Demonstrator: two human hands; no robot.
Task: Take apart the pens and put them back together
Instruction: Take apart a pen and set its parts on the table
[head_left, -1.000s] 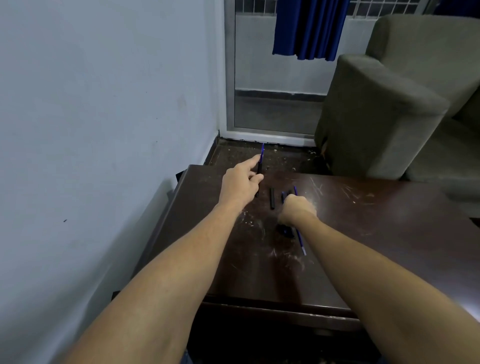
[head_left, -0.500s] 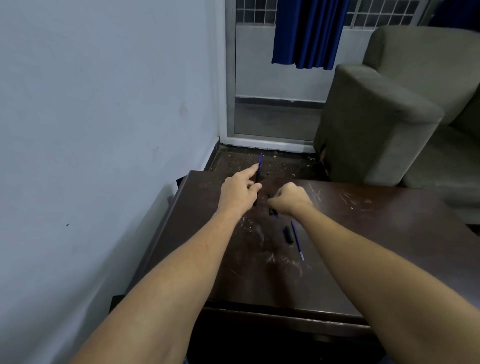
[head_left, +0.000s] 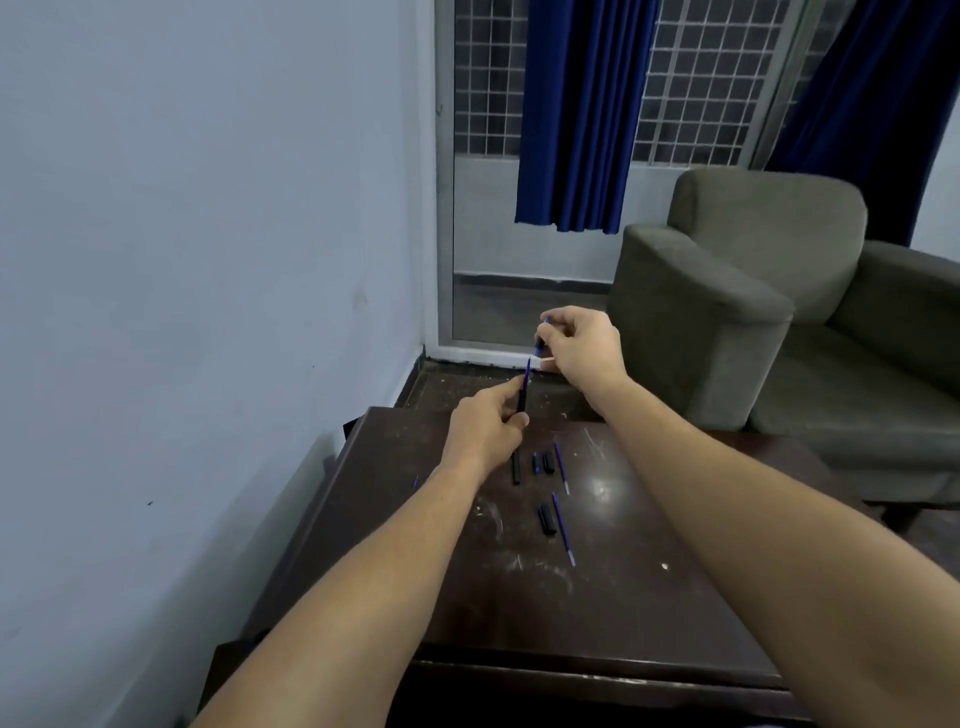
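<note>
My left hand (head_left: 485, 428) pinches a black pen barrel (head_left: 521, 400) above the far part of the dark wooden table (head_left: 649, 597), with a blue refill (head_left: 528, 370) sticking up out of it. My right hand (head_left: 582, 345) is raised over the barrel and grips a small blue pen piece (head_left: 541, 340) at the refill's top. On the table lie a black barrel (head_left: 516, 467), short black pieces (head_left: 543, 462), another black piece (head_left: 545, 519) and two loose blue refills (head_left: 560, 466) (head_left: 563, 529).
A pale blue wall (head_left: 208, 312) runs close along the table's left side. A grey armchair (head_left: 753, 312) stands beyond the table's far right corner. Blue curtains (head_left: 576, 114) hang at a grilled window behind.
My right hand has risen from the table, where it picked up a small piece, and now holds it at the refill's top. My left hand lifted slightly. The camera tilted up.
</note>
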